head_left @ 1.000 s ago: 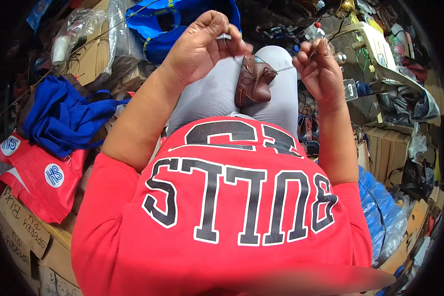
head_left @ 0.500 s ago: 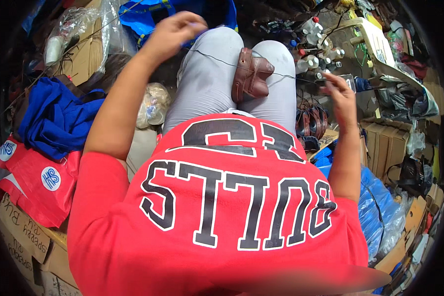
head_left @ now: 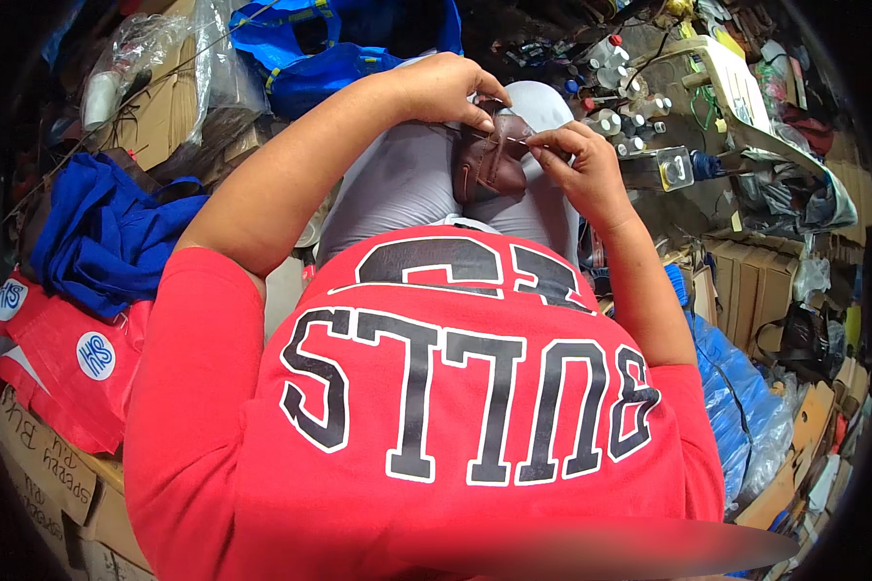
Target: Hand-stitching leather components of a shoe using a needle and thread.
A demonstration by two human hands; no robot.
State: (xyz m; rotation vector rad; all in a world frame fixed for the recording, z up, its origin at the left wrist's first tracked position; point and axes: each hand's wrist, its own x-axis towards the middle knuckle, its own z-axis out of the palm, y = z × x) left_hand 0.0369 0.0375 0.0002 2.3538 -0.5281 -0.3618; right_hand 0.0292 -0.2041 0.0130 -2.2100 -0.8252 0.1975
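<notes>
Cluttered workshop ground surrounds us: blue cloth [head_left: 107, 242] on the left, cardboard boxes [head_left: 761, 290] on the right, small bottles [head_left: 615, 92] far ahead. A moment ago our hands were spread wide apart, drawing a thread taut; now both have come back together over the brown leather shoe [head_left: 489, 160] resting on our grey-trousered knees, so the stitch looks pulled through and another is starting. Our left hand [head_left: 441, 87] curls down over the shoe's far edge, fingers pressing it steady. Our right hand [head_left: 576, 160] pinches a thin needle [head_left: 513, 142] between thumb and forefinger, its tip touching the leather.
</notes>
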